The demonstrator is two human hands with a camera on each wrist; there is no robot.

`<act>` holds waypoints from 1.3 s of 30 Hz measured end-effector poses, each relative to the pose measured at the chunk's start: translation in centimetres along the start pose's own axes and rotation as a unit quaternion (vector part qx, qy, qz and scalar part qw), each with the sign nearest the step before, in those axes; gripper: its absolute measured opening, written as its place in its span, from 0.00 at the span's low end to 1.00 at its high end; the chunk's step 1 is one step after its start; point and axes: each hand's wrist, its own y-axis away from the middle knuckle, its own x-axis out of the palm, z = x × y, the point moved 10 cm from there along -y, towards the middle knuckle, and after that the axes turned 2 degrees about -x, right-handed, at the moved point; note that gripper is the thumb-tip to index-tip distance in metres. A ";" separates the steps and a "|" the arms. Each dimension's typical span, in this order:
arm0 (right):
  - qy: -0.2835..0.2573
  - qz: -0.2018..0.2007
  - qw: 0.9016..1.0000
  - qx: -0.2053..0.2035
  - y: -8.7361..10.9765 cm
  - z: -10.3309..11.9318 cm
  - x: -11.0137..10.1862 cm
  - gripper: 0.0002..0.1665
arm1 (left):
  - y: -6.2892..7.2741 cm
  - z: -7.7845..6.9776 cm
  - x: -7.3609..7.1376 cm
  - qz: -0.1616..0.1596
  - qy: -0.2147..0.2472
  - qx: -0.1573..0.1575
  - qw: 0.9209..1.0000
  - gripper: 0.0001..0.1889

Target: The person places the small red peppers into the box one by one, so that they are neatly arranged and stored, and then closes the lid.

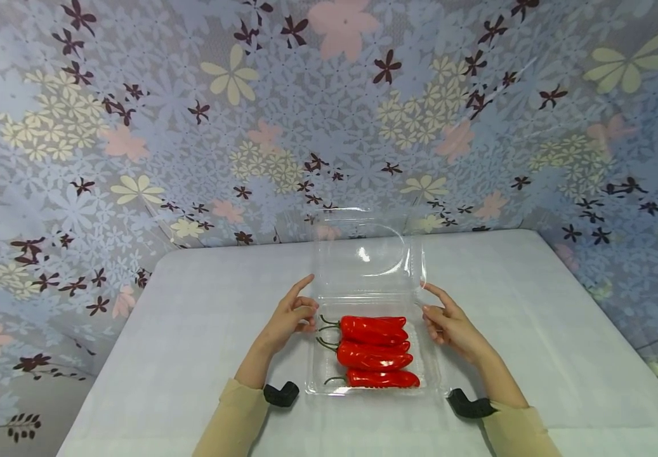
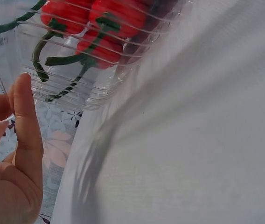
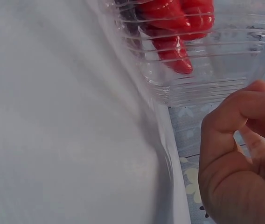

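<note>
A clear plastic clamshell box (image 1: 317, 381) sits on the white-covered table, its lid (image 1: 357, 254) raised at the back. Several glossy red peppers (image 1: 374, 362) with green stems lie crosswise in the base, stems to the left. At the box's left side is my left hand (image 1: 287, 320), index finger stretched to the lid's edge and thumb close by the hinge. My right hand (image 1: 451, 327) mirrors it on the right, with the index fingertip at the lid's edge and the other fingers bent. Through the ribbed wall, the left wrist view shows pepper stems (image 2: 83, 60); the right wrist view shows pepper tips (image 3: 177, 56).
The table (image 1: 220, 285) has a pale cloth that stretches out on both sides of the box. Behind it rises a floral fabric backdrop (image 1: 329, 127). Dark wrist-worn pieces (image 1: 281, 394) jut inward beside both sleeves, near the box's front corners.
</note>
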 end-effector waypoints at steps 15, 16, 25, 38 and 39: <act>-0.003 0.002 0.999 -0.040 0.1 0.7 0.4 0.27 | 0.0 0.8 -0.5 -0.013 0.019 -0.007 1.000 0.28; -0.006 0.002 0.999 -0.040 0.1 0.7 0.5 0.26 | 0.0 0.8 -0.6 -0.015 0.017 -0.010 1.000 0.28; -0.027 0.000 0.999 -0.045 0.1 0.7 0.4 0.20 | 0.1 0.6 -0.6 -0.013 0.014 -0.013 1.000 0.23; -0.010 -0.002 0.999 -0.042 0.1 1.0 0.5 0.13 | 0.4 0.5 -0.9 -0.029 0.015 -0.005 0.999 0.13; -0.008 -0.007 0.999 -0.045 0.2 1.0 0.4 0.13 | 0.4 0.5 -1.0 -0.030 0.013 -0.005 0.999 0.13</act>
